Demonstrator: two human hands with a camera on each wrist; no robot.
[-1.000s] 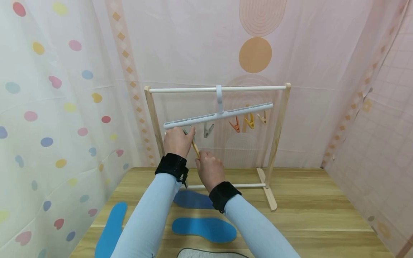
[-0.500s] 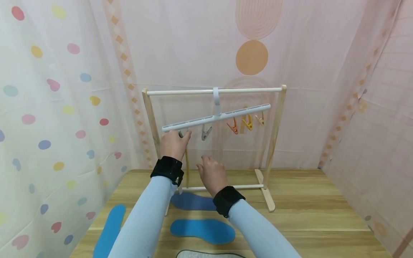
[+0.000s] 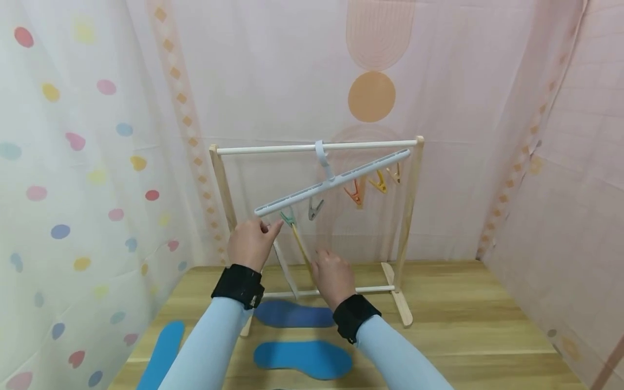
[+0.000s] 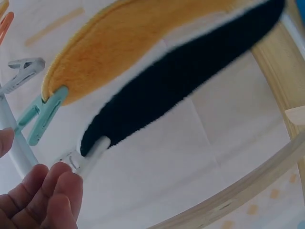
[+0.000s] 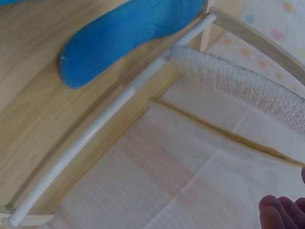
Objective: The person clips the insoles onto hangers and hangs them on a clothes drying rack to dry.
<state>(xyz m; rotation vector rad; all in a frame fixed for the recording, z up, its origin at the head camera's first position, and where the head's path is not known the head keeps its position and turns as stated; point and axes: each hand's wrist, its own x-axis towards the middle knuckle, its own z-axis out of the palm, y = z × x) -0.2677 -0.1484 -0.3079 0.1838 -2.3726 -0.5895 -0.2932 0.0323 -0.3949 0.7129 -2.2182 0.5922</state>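
A pale blue clip hanger (image 3: pixel 333 181) hangs tilted from the rack's top bar, left end lower. A yellow fuzzy insole (image 4: pixel 109 52) hangs from its teal clip (image 4: pixel 47 114). Beside it a dark insole with a white edge (image 4: pixel 176 81) hangs in a white clip (image 4: pixel 90 157). My left hand (image 3: pixel 251 244) is just below the hanger's left end, near both clips, thumb and fingers apart with nothing between them. My right hand (image 3: pixel 333 277) is beside the yellow insole's edge, fingers loosely bent, the insole not gripped.
A grey clip (image 3: pixel 314 208), an orange clip (image 3: pixel 354 193) and two yellowish clips hang farther along the hanger. The wooden rack (image 3: pixel 408 216) stands on the table (image 3: pixel 463 314). Blue insoles (image 3: pixel 302 358) lie in front of it and at the left. Curtains surround the table.
My left hand has let go of the teal clip and moved down and left. My right hand released the yellow insole and moved lower. The hanger's left end has dropped.
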